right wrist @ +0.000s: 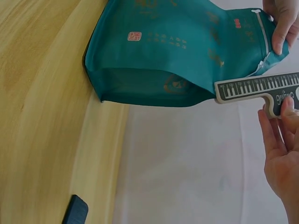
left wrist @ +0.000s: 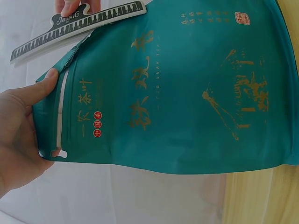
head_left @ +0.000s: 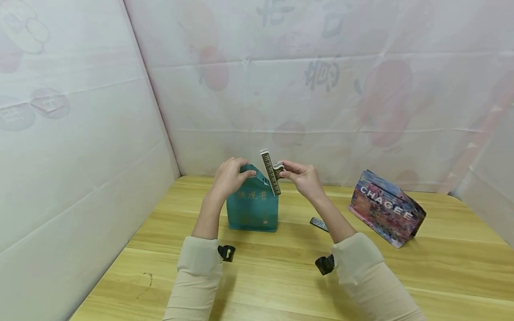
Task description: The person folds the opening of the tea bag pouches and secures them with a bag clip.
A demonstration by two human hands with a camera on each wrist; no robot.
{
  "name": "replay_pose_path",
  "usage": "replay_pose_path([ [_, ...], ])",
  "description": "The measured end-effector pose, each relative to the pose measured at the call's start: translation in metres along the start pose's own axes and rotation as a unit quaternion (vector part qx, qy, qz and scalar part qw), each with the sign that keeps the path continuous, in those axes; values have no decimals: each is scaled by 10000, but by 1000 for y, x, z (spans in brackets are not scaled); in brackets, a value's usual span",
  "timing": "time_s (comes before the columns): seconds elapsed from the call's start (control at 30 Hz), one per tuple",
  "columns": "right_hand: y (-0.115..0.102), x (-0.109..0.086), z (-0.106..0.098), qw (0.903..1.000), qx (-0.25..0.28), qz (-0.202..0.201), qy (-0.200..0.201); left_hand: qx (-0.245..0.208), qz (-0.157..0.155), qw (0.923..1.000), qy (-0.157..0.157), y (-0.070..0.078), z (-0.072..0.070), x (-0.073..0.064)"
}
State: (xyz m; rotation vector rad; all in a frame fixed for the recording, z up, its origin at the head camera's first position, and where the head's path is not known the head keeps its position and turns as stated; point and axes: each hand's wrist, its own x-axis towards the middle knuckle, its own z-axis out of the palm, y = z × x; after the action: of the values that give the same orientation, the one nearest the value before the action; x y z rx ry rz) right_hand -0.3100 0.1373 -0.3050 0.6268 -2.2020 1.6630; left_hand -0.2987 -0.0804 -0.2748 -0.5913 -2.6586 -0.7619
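Note:
A teal tea bag (head_left: 252,214) with gold characters stands upright on the table, its top folded over and slanting. My left hand (head_left: 230,178) pinches the bag's top edge, thumb in front, as the left hand (left wrist: 23,107) in the left wrist view also shows. My right hand (head_left: 303,178) pinches the handle of a long clip (head_left: 271,173) printed with piano keys and the word "Music". In the right wrist view, the clip (right wrist: 252,87) lies along the bag's (right wrist: 154,51) side edge near the top. Whether its jaws grip the bag, I cannot tell.
A second piano-key clip (head_left: 319,224) lies on the wooden table (head_left: 273,276), partly hidden by my right forearm. To the right stands a colourful CHAGEE bag (head_left: 385,208). Pale printed cloth walls (head_left: 257,98) enclose the table behind and at the sides.

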Motion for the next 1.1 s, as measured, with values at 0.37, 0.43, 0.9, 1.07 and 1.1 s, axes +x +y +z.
replay_pose_path([
  [0.37, -13, 2, 6, 9955, -934, -44, -137, -71, -2, 10000, -8, 0, -1, 0],
  [0.43, -14, 2, 7, 9943, -1053, -61, -161, -89, -11, 10000, 3, 0, -1, 0],
  [0.9, -19, 4, 15, 9869, -1512, -493, -279, -209, 11, 9998, 60, -2, -1, -1],
  [1.07, -19, 2, 13, 9865, -1548, -439, -293, -294, 238, 9993, 9, -2, 0, -1],
  [1.1, -19, 2, 13, 9865, -1561, -406, -293, -310, 279, 9991, 7, -3, 0, -1],
])
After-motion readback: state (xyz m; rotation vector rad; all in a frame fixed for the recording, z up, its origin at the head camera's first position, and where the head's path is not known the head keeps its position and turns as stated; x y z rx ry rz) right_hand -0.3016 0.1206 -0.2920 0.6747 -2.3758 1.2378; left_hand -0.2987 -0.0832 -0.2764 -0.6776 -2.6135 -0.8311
